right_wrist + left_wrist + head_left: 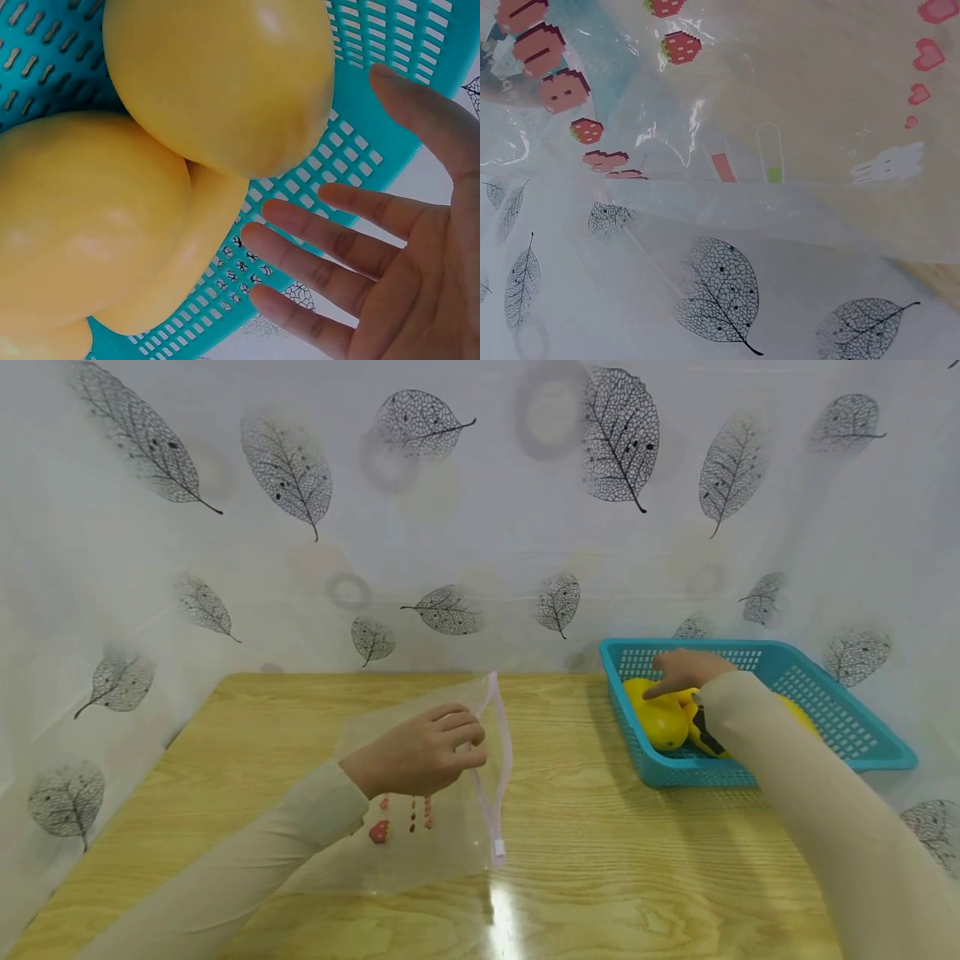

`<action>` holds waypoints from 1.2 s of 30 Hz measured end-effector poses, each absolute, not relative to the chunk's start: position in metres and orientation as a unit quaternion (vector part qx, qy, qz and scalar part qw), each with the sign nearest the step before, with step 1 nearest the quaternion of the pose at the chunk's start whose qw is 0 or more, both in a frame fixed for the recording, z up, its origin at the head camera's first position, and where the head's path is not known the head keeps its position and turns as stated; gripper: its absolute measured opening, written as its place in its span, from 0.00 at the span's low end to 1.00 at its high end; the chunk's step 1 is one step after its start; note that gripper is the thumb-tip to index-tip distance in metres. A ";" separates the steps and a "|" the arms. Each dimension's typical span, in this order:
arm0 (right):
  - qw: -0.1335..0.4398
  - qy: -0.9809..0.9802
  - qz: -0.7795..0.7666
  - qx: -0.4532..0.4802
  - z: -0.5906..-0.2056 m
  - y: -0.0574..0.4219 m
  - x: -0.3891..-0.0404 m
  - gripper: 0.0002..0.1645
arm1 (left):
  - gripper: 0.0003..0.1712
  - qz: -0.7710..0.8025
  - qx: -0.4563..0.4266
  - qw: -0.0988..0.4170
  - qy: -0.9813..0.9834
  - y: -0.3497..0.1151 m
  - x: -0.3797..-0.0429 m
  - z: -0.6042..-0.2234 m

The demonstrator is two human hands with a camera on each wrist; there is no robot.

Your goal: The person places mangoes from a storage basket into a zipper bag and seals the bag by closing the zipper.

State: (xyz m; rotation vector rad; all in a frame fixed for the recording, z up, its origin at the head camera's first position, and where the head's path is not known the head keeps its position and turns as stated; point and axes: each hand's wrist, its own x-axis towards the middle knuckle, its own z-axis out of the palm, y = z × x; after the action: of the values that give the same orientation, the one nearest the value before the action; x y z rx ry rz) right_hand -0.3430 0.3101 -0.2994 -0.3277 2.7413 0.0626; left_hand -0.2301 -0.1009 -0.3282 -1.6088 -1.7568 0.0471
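Observation:
My left hand [423, 747] grips the near-clear plastic zip bag [442, 852] by its upper side, fingers curled at the opening. The bag's pink zip edge [506, 760] gapes toward the right, with a white slider [499, 848] at its lower end. Strawberry and heart prints show on the film in the left wrist view. My right hand [686, 668] reaches into the blue basket [652, 772], over smooth yellow mango-like fruits [660, 718]. In the right wrist view its fingers [322, 255] are spread beside a large yellow fruit [225, 82], gripping nothing.
The basket, with perforated walls, stands at the back right of the wooden table [600, 877]. Behind the table hangs a pale curtain [480, 527] printed with dark leaves. My right forearm [825, 802] crosses the basket's front rim and hides part of the fruit.

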 end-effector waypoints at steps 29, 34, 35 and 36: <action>0.275 0.958 -0.006 -0.082 -0.311 0.311 -0.350 0.31 | 0.09 0.017 -0.624 0.372 -0.687 -0.098 -0.227 -0.326; 0.273 0.959 -0.012 -0.077 -0.311 0.311 -0.351 0.40 | 0.10 0.021 -0.622 0.373 -0.688 -0.098 -0.227 -0.326; 0.274 0.959 -0.014 -0.078 -0.310 0.311 -0.351 0.42 | 0.10 0.022 -0.622 0.374 -0.688 -0.098 -0.227 -0.326; 0.274 0.959 -0.013 -0.078 -0.310 0.311 -0.350 0.43 | 0.11 0.022 -0.622 0.375 -0.687 -0.098 -0.227 -0.327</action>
State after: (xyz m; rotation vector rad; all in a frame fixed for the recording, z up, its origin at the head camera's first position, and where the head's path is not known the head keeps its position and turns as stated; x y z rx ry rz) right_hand -0.3505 0.3109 -0.3101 -0.2105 2.5784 -0.0359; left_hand -0.2272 -0.0979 -0.3266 -1.5912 -1.7596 0.0569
